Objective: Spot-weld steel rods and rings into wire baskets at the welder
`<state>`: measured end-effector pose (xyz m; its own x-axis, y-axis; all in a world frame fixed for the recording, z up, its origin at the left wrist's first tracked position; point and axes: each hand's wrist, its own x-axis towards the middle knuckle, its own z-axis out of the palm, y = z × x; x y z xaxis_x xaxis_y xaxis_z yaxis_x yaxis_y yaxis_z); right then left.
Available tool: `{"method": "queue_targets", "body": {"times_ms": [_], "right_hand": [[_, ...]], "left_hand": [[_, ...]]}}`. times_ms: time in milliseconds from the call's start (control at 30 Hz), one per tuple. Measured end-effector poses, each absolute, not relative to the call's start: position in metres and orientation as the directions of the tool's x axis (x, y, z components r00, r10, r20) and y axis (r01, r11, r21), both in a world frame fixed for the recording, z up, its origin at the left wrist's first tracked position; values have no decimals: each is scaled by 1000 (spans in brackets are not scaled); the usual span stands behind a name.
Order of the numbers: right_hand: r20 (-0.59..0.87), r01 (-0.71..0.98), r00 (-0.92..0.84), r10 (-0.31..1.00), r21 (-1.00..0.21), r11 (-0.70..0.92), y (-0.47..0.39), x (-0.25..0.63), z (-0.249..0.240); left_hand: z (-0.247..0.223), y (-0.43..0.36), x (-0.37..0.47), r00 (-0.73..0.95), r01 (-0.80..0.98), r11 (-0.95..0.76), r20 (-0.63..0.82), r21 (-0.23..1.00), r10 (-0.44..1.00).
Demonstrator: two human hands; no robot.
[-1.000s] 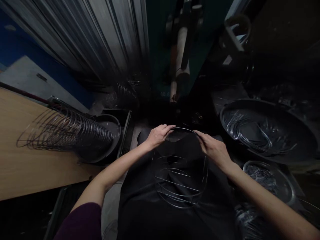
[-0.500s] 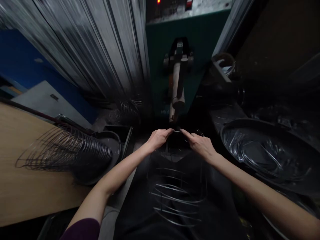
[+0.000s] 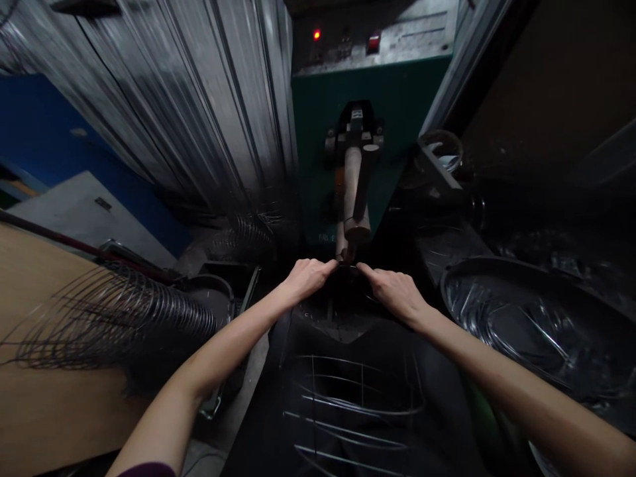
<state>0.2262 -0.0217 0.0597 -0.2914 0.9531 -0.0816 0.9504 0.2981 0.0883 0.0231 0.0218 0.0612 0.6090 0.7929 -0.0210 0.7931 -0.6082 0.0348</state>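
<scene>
In the head view my left hand (image 3: 310, 275) and my right hand (image 3: 395, 289) meet in the middle, fingers pinched. Between their fingertips runs a short thin metal wire (image 3: 347, 266), only partly visible in the gloom. It lies at the tip of the lower rod (image 3: 342, 246) of a green machine (image 3: 320, 139) that looks like a spot welder. Whether it touches the rod, I cannot tell. Above hangs the thick upper rod (image 3: 356, 192). Several curved wires (image 3: 355, 404) joined by thin cross wires lie over the dark cloth on my lap.
To the left, a row of wire rings (image 3: 169, 308) leans out by a wooden board (image 3: 54, 411). On the right stands a wide dark basin (image 3: 501, 265) with loose bent wires (image 3: 497, 318). A red light (image 3: 317, 35) glows on the machine's top panel.
The view has tilted, so the machine sits lower in the picture. Both hands have come nearer the rod tips, bringing the wire against or close to the lower one.
</scene>
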Motion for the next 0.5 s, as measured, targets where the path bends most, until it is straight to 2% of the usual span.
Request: {"method": "queue_targets", "body": {"times_ms": [333, 500], "right_hand": [[-81, 959, -267, 960, 75, 273, -13, 226, 66], [-72, 959, -270, 960, 65, 274, -13, 225, 66]], "left_hand": [[64, 31, 28, 595, 802, -592, -29, 80, 803], [63, 29, 27, 598, 801, -596, -19, 60, 801]]}}
